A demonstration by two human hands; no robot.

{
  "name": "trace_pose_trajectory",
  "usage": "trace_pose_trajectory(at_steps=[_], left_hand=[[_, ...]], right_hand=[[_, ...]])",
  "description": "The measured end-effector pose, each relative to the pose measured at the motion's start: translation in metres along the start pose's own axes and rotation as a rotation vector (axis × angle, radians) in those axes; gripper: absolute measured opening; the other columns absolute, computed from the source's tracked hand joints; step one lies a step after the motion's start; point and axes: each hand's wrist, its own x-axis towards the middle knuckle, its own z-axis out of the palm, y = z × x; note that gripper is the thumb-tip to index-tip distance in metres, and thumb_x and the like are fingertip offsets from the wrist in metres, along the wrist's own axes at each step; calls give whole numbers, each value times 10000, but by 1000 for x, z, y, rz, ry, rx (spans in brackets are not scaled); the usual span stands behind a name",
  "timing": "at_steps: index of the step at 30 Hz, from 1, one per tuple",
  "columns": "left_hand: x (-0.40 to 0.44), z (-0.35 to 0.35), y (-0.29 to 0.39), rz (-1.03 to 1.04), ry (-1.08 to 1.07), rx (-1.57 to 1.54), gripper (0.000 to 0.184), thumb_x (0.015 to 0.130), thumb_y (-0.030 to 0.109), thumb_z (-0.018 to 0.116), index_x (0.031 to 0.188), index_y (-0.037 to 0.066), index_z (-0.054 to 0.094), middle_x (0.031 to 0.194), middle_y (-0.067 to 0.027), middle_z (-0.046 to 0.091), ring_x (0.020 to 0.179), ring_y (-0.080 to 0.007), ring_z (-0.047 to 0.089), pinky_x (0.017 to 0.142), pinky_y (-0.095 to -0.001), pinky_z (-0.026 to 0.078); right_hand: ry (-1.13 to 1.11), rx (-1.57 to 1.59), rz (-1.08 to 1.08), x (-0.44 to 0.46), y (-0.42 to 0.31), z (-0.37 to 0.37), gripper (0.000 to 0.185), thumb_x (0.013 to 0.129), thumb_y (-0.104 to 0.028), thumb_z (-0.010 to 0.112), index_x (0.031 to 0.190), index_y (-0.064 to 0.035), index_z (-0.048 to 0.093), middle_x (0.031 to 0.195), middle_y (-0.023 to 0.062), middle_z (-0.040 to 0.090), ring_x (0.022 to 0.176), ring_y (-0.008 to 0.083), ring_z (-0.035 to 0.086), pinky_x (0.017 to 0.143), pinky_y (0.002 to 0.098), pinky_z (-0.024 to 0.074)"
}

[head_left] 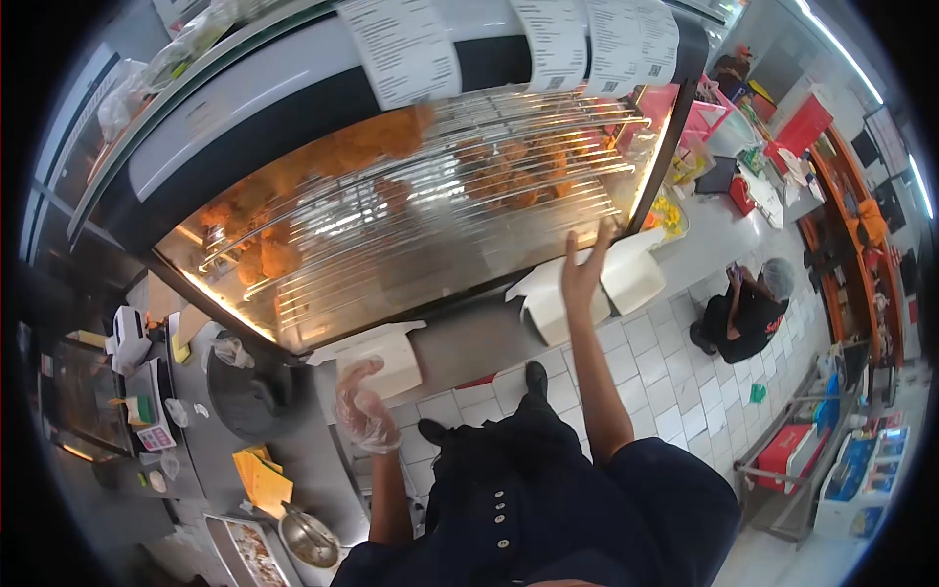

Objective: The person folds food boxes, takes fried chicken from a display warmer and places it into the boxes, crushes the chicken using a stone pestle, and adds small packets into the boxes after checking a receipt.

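White open cardboard box point(386, 360) at left, lying on the narrow ledge point(468, 342) along the near side of a glass-fronted, lit food warmer point(391, 274). Farther right along the same ledge, white open cardboard panels point(631, 274); cannot tell whether from one box or two.

Left hand point(368, 409), in a clear, crinkled plastic glove: fingers bent loosely inward, right at the near edge of the left box; too blurred to tell whether pinching or touching anything. Right hand point(585, 276), bare: fingers spread wide, raised in front of the panels at right, with nothing visible in the grasp; cannot tell whether touching the cardboard.

Behind the glass, wire racks point(440, 205) with golden-brown fried pieces point(514, 176) at left and right. Across the top of the warmer, white printed paper sheets point(401, 49) with rows of small text and QR codes at the lower edges; too small to read. At far right, a person point(745, 313) in a hairnet and black top with red lettering, not legible.

On the grey counter at left, a pink-and-white printed card point(155, 437), wording unreadable, and a large, dark round pan point(245, 396). Nearer, yellow paper envelopes point(262, 479), a round metal bowl point(309, 541) and a rectangular metal tray point(252, 553) with pale pieces inside.
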Motion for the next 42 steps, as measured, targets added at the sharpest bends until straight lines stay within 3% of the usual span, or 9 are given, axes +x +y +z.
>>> trace_pose_trajectory(at_steps=[6, 10, 19, 21, 24, 27, 31, 34, 42], left_hand=[[-37, 128, 31, -178, -91, -180, 474, 1026, 487, 496, 1115, 34, 605, 948, -143, 694, 869, -267, 683, 828, -398, 527], [-27, 208, 62, 83, -283, 184, 234, 962, 236, 606, 1109, 61, 656, 1056, -121, 704, 873, -252, 693, 818, -371, 534], [25, 399, 125, -30, -839, 36, 366, 910, 327, 669, 1154, 55, 662, 1115, -125, 698, 984, -300, 688, 900, -387, 519], [25, 423, 100, -341, -833, 3, 476, 934, 434, 630, 1208, 45, 645, 1136, -145, 696, 1023, -314, 683, 929, -401, 512], [22, 443, 37, -149, -652, 472, 557, 938, 499, 598, 1270, 52, 616, 1176, -154, 688, 1126, -327, 644, 967, -384, 508], [51, 457, 17, -232, -707, 962, 722, 940, 597, 521, 1435, 71, 487, 1366, -160, 595, 1258, -317, 571, 1036, -370, 480], [92, 477, 15, -559, -916, 1001, 926, 900, 747, 416, 1554, 100, 305, 1577, -127, 374, 1432, -291, 392, 1162, -414, 361], [98, 491, 9, -291, -898, 1204, 897, 816, 850, 383, 1570, 386, 247, 1632, -66, 284, 1539, -265, 141, 1243, -498, 141], [88, 508, -21, -219, -886, 1094, 921, 706, 907, 502, 1453, 369, 489, 1506, -58, 472, 1432, -294, 360, 1183, -499, 284]], right_hand=[[-179, -64, 181, 44, 86, 37, 1041, 972, -530, 579, 1555, 58, -52, 1599, 369, -68, 1493, 508, -76, 1212, 546, 30], [-438, 121, 131, 26, 26, 23, 1236, 902, -607, 633, 1502, 104, -179, 1520, 454, -190, 1443, 576, -167, 1176, 630, 0], [-970, 124, -159, -24, -15, 0, 1115, 895, -640, 608, 1527, 123, 97, 1530, 471, -45, 1454, 580, 105, 1184, 580, 173], [-1145, 671, -209, -40, 4, 2, 893, 940, -579, 578, 1510, 48, 299, 1552, 397, 177, 1444, 496, 272, 1163, 490, 297], [-1439, 671, -572, -68, 66, 7, 641, 972, -449, 591, 1427, -14, 470, 1422, 290, 493, 1325, 421, 485, 1080, 449, 414], [-1858, 541, -313, -4, 50, -83, 477, 958, -371, 626, 1284, -24, 602, 1188, 235, 660, 1136, 390, 605, 973, 451, 479], [-1772, 495, -497, -13, 100, -135, 409, 955, -337, 644, 1231, -35, 641, 1153, 197, 681, 1049, 380, 639, 930, 437, 500], [-1722, 525, -349, -7, 124, -164, 395, 954, -302, 659, 1247, -38, 640, 1143, 175, 691, 1027, 371, 654, 908, 439, 515], [-1405, 347, 156, 13, 175, -206, 369, 962, -238, 667, 1267, -31, 643, 1187, 173, 696, 1053, 305, 681, 905, 378, 537]])
